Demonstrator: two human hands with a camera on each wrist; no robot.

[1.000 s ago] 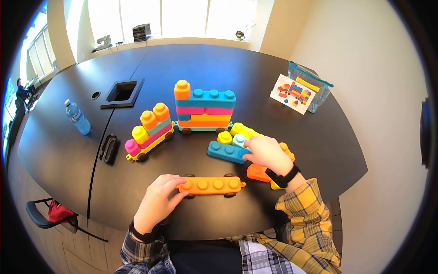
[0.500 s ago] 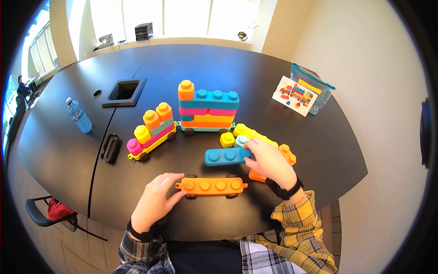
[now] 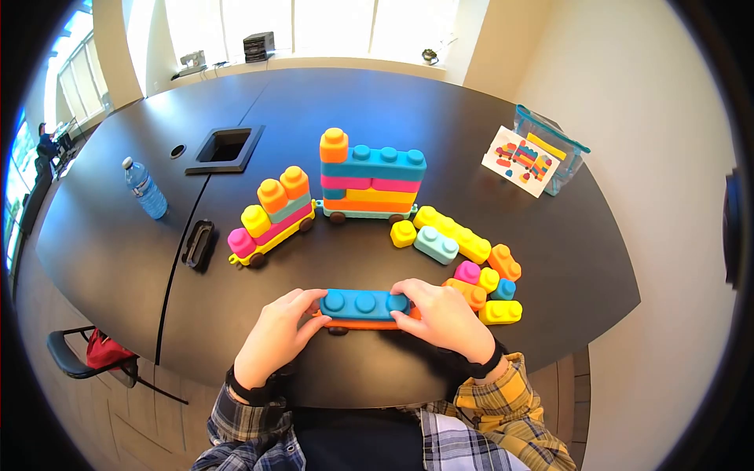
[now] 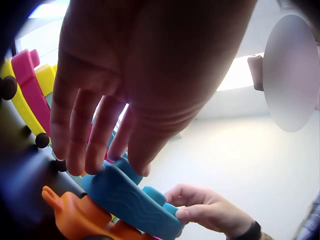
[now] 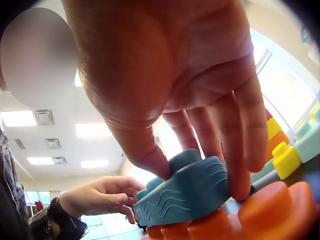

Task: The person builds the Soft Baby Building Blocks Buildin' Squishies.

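A long blue toy brick [image 3: 365, 303] with three round studs lies over the orange wheeled base [image 3: 357, 323], covering most of it from above. My left hand [image 3: 271, 334] holds the brick's left end, thumb at the near side and fingers at the far side. At the right end, my right hand [image 3: 448, 318] pinches the same brick between thumb and fingers. The left wrist view shows the orange base [image 4: 75, 216] with its hook just below the blue brick [image 4: 132, 200]. Orange studs sit right under the brick in the right wrist view.
Loose bricks, among them a pale teal one [image 3: 437, 245] and a long yellow one [image 3: 452, 234], lie to the right. Behind stand a tall brick wagon [image 3: 373, 184] and a stepped wagon [image 3: 275, 228]. A water bottle [image 3: 145, 188], picture card [image 3: 521, 161] and clear bag [image 3: 573, 169] are farther out.
My right hand has lifted the blue brick from the pile on the right and brought it left over the orange base. My left hand has gone from the base's end to the brick.
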